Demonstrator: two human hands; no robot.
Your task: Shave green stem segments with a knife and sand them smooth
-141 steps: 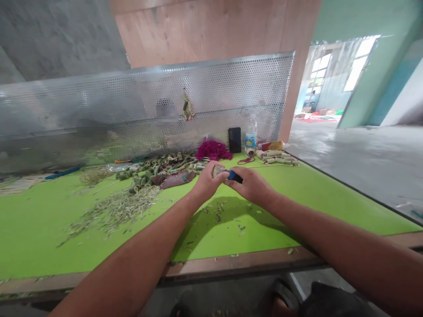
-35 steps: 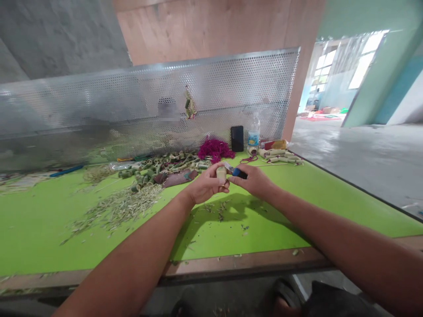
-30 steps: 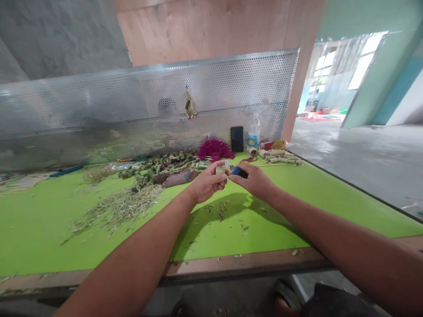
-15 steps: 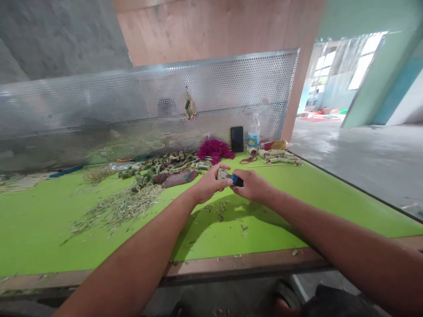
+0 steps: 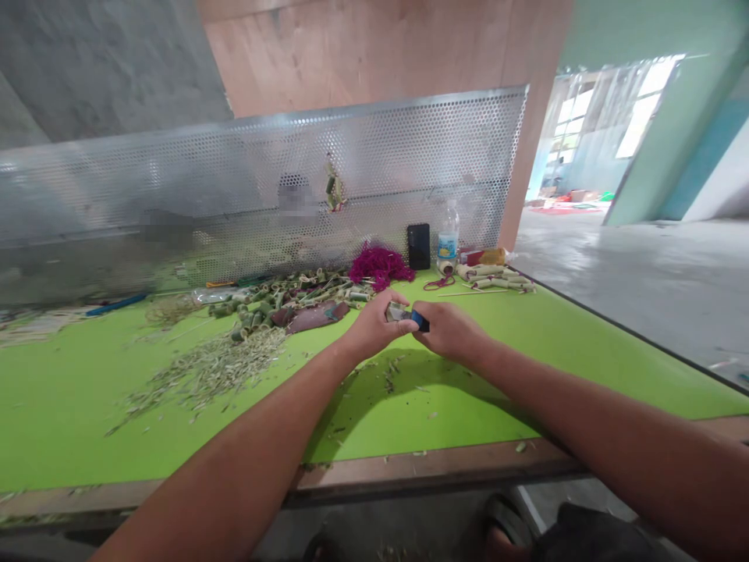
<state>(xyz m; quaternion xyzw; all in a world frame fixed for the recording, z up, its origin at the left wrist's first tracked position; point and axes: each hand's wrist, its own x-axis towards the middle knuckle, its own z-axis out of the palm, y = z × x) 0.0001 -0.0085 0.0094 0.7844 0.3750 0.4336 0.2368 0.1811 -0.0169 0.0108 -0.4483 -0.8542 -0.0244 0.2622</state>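
Observation:
My left hand (image 5: 373,326) grips a short pale green stem piece (image 5: 395,313) between its fingers and thumb, above the green table top (image 5: 468,398). My right hand (image 5: 450,334) is closed around a small blue-handled knife (image 5: 420,319), right against the stem piece. The fingers hide the blade. Cut green stem sections (image 5: 281,297) lie in a heap just left of my left hand, with a pile of pale shavings (image 5: 211,371) nearer me.
At the back stand a magenta fibre bundle (image 5: 378,267), a black phone (image 5: 418,246) and a plastic bottle (image 5: 448,238), before a perforated metal sheet (image 5: 328,187). Rolled leaf pieces (image 5: 495,277) lie back right. The table's right edge drops to a concrete floor.
Both hands have dropped lower and closer together. The stem piece has tipped from upright to nearly sideways, and the knife now sits against it.

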